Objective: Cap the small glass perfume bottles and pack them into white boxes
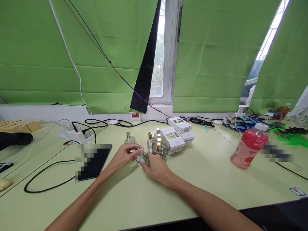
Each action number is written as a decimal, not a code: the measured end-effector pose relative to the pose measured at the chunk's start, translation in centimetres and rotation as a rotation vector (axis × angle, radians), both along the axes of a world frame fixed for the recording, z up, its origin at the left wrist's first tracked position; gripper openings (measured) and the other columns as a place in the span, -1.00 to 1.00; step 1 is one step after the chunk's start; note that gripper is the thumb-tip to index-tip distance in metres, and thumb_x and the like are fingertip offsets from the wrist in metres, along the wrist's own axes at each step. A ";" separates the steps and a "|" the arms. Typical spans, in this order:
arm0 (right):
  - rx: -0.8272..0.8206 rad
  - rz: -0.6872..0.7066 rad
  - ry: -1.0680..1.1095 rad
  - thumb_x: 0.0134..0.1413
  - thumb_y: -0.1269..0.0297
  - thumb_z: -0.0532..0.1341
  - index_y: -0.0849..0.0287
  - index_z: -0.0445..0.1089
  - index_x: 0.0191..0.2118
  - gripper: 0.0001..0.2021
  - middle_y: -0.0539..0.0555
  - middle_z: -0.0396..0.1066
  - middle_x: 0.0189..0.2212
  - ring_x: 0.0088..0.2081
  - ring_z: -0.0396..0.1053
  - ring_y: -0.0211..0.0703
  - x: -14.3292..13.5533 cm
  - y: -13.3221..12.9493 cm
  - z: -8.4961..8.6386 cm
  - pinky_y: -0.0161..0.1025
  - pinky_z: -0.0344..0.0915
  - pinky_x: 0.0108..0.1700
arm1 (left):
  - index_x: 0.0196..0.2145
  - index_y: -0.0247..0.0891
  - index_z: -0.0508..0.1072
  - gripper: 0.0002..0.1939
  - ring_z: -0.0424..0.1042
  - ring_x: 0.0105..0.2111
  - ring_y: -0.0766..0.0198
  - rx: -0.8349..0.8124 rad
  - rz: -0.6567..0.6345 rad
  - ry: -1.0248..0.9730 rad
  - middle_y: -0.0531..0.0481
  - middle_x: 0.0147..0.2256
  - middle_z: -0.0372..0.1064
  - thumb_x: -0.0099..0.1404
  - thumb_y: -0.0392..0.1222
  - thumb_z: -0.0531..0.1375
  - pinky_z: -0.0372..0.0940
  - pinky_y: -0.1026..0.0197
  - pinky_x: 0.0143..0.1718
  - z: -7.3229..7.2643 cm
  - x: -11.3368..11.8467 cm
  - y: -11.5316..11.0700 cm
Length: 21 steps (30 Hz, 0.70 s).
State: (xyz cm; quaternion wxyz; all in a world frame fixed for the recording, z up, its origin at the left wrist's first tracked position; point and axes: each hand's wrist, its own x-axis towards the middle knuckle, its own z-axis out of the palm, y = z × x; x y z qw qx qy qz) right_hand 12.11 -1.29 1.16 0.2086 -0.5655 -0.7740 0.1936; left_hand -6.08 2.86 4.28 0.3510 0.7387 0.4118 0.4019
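Both hands, left hand (pixel 125 155) and right hand (pixel 156 168), hold one small glass bottle (pixel 142 158) just in front of the white boxes (pixel 176 134). Box writing is too small to read.

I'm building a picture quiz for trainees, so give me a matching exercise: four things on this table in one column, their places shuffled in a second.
Things:
1. small clear glass bottle
2. pink plastic drink bottle with white cap
3. white power strip
4. stack of white cartons

Places:
A. far left, cables plugged in
B. between both hands
C. right side of table
D. behind the gold-capped bottles

Pairs: 1-B, 2-C, 3-A, 4-D
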 end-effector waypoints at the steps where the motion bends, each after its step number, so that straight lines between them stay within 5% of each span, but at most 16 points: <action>1: -0.001 0.000 -0.002 0.28 0.06 0.11 0.22 0.31 0.06 -0.62 0.34 0.49 -0.16 -0.11 0.50 0.22 0.0 0.0 0.0 -0.06 0.36 -0.16 | -0.34 -0.28 0.62 -0.64 0.24 -0.62 0.44 -0.003 0.004 -0.002 -0.09 -0.32 0.54 0.20 0.12 0.33 0.24 0.31 -0.58 0.0 0.0 0.0; 8: 0.004 -0.009 -0.010 0.27 0.07 0.13 0.22 0.32 0.04 -0.64 0.32 0.49 -0.17 -0.12 0.51 0.19 -0.1 0.0 0.0 -0.08 0.35 -0.17 | -0.33 -0.26 0.61 -0.65 0.26 -0.61 0.44 -0.011 0.029 -0.014 -0.07 -0.29 0.51 0.18 0.12 0.33 0.27 0.29 -0.56 -0.3 0.1 -0.1; 14: 0.012 -0.020 -0.019 0.28 0.05 0.13 0.21 0.36 -0.03 -0.66 0.31 0.50 -0.16 -0.10 0.50 0.18 -0.1 0.0 0.1 -0.09 0.34 -0.16 | -0.25 -0.29 0.59 -0.54 0.21 -0.63 0.39 0.053 0.145 -0.010 0.05 -0.55 0.37 0.27 0.21 0.22 0.20 0.31 -0.59 -0.2 -0.1 0.2; 21: 0.040 -0.032 -0.003 0.24 0.09 0.18 0.19 0.36 0.00 -0.67 0.26 0.53 -0.23 -0.15 0.52 0.14 -0.1 0.1 0.2 -0.15 0.31 -0.21 | -0.18 -0.26 0.61 -0.56 0.34 -0.57 0.33 0.271 0.296 0.260 -0.06 -0.35 0.57 0.29 0.16 0.18 0.26 0.29 -0.50 -0.6 -1.4 1.3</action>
